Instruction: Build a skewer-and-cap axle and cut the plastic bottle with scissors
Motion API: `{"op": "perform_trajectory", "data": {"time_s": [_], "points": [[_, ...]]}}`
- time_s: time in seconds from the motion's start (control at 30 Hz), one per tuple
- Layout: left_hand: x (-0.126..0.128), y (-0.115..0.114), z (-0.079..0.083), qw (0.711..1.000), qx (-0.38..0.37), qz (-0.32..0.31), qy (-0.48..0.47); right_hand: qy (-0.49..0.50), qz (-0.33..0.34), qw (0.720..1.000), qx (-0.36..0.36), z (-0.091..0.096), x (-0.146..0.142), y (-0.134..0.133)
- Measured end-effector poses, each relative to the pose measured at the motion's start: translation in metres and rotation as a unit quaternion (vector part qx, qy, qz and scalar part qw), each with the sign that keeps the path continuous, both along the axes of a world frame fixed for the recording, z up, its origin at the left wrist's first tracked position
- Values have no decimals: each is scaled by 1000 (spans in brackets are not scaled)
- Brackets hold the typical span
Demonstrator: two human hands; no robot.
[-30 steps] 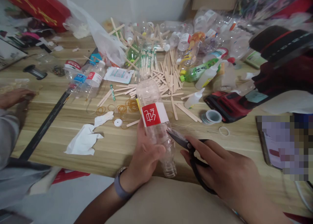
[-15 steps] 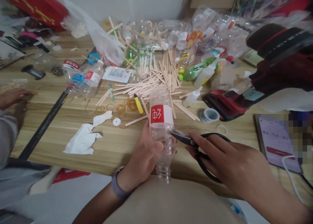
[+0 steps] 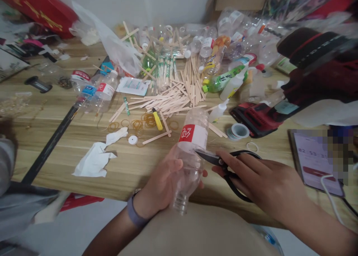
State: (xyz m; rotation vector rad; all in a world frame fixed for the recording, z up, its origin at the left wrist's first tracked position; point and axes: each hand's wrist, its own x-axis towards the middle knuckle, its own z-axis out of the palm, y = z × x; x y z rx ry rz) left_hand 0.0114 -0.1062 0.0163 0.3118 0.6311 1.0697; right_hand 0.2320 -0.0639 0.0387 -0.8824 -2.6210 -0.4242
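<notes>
My left hand [image 3: 160,181] is wrapped round a clear plastic bottle [image 3: 190,155] with a red and white label, its open neck pointing toward me and its base tilted up to the right. My right hand [image 3: 260,181] grips black scissors [image 3: 223,162] by the handles. The blade tips touch the bottle's side just below the label. Both hands are at the near edge of the wooden table [image 3: 131,166].
Wooden craft sticks [image 3: 173,95], rubber bands [image 3: 140,123], a yellow tool [image 3: 157,119], crumpled tissue [image 3: 96,157] and tape rolls [image 3: 238,131] litter the table. Bottles pile at the back. A red tool [image 3: 257,116] and a phone [image 3: 316,159] lie right. Another person's sleeve [image 3: 7,162] shows left.
The bottle has swung rightward, its base tilting up to the right, with the scissors staying at its side. The other person's hand at the left has drawn back.
</notes>
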Motion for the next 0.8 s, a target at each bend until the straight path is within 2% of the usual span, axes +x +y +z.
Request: {"op": "perform_trajectory", "data": {"time_s": [0.13, 0.27, 0.37, 0.53, 0.8], "points": [[-1, 0, -3, 1000, 3, -13, -17, 59, -10, 995, -77, -1, 3, 1], [-1, -1, -2, 1000, 10, -13, -2, 78, -42, 990, -108, 4, 3, 3], [0, -2, 1, 1000, 10, -2, 25, 67, -32, 991, -114, 6, 3, 2], [3, -4, 4, 993, 34, 54, 98, 94, -23, 987, -131, 5, 2, -6], [6, -8, 4, 977, 94, 116, 155, 78, -53, 992, -89, 4, -12, -17]]}}
